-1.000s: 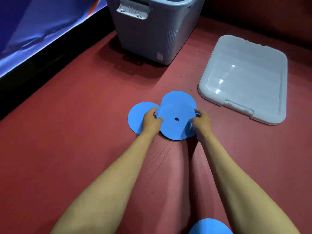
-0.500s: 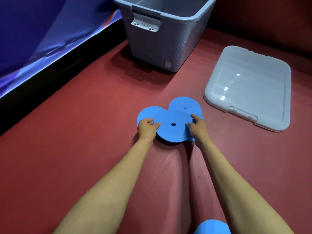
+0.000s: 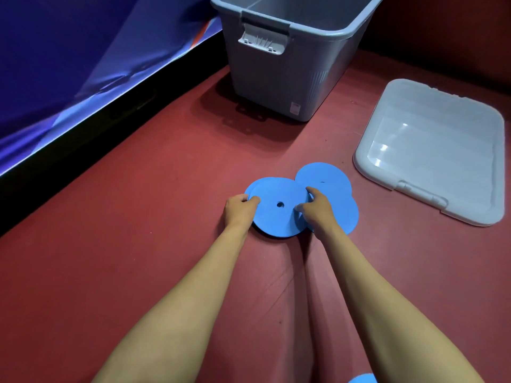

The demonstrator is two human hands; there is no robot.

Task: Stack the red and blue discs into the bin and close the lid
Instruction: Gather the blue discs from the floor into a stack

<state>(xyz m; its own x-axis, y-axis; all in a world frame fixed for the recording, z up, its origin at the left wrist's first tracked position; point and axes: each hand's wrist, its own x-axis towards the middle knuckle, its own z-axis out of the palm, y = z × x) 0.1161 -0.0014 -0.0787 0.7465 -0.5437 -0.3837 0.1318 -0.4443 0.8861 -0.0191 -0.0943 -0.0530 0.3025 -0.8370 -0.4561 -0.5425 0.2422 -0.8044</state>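
We've got the top disc point(image 3: 279, 208) flat on the floor, stacked on another, with our left hand point(image 3: 239, 210) pinching its left edge and our right hand point(image 3: 315, 210) curled on its right edge. The open bin point(image 3: 276, 78) stands straight ahead beyond it, the lid point(image 3: 431, 161) lying off right, so we'd judge it's lift and carry forward.

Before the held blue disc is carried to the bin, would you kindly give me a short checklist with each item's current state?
1. Both hands on the top disc: left hand at its left edge, right hand at its right edge. Ok.
2. Bin open on top: ok.
3. Lid lying apart from the bin, right of it: ok.
4. Other blue discs gathered: not ok, they lie spread out.
5. Bin empty: cannot tell, its floor is hidden.
6. Red discs located: not ok, none in view.
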